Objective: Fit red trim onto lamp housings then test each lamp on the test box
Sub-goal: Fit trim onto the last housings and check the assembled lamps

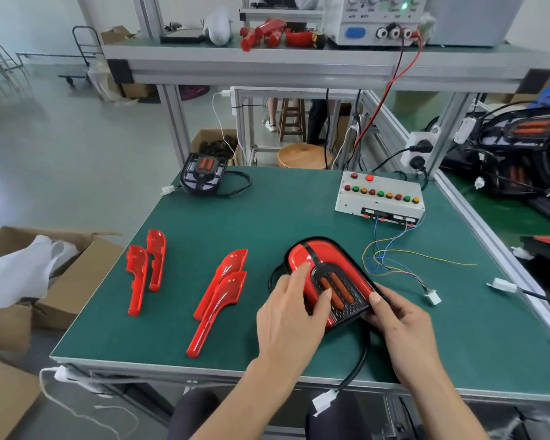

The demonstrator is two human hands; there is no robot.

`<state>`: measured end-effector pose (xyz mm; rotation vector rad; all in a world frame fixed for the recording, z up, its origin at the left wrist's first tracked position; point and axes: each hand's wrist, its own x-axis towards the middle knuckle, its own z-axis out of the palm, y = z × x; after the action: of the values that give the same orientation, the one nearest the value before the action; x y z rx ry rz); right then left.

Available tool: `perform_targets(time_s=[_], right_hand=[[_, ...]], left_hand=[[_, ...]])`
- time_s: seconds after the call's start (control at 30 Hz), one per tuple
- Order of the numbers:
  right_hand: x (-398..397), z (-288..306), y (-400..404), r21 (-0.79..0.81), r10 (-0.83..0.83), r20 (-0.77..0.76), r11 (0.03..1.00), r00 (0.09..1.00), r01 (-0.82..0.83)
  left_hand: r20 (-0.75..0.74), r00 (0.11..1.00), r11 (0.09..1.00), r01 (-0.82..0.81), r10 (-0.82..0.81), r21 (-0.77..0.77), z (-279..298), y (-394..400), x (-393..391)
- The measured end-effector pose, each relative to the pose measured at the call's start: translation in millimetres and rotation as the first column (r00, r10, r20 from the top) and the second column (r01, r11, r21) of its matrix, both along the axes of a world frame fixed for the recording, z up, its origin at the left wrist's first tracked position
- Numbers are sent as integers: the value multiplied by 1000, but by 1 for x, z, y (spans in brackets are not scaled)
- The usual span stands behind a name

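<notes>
- As both hands work a lamp near the bench's front edge, red trim looks seated on its left side; right side looks bare black from here.
- Risk: uneven pressure could leave the trim half-clipped, or slide the lamp toward the edge w/ its cable already hanging off.
- Risk: the dangling plug may snag when lifted to the test box, which sits well apart at back right.
- L hand: fingers spread & fairly straight, pressing down on the trim, gripping nothing.
- R hand: fingers curled round the lamp's near right corner, thumb on top, steadying it.
- Spare trims lie at left; a 2nd lamp waits at back.
</notes>
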<state>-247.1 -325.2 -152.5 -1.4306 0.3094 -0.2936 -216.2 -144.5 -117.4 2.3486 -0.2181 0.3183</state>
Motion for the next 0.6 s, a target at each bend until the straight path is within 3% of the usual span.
perform_targets(time_s=[0.13, 0.27, 0.47, 0.6], right_hand=[[-1, 1, -1, 83, -24, 13, 996, 1000, 23], [0, 4, -3, 181, -23, 49, 983, 999, 14], [8, 15, 14, 152, -58, 86, 987, 995, 45], [10, 26, 37, -36, -269, 2, 963, 963, 269]], left_hand=[[-254, 966, 946, -118, 39, -303, -1, -7, -4], [-469, 856, 831, -88, -219, -549, -1, -7, 9], [-444, 815, 646, -116, -372, -754, 4, -4, 26], [-412, 827, 530, -169, -383, -831, 9, 0, 34]])
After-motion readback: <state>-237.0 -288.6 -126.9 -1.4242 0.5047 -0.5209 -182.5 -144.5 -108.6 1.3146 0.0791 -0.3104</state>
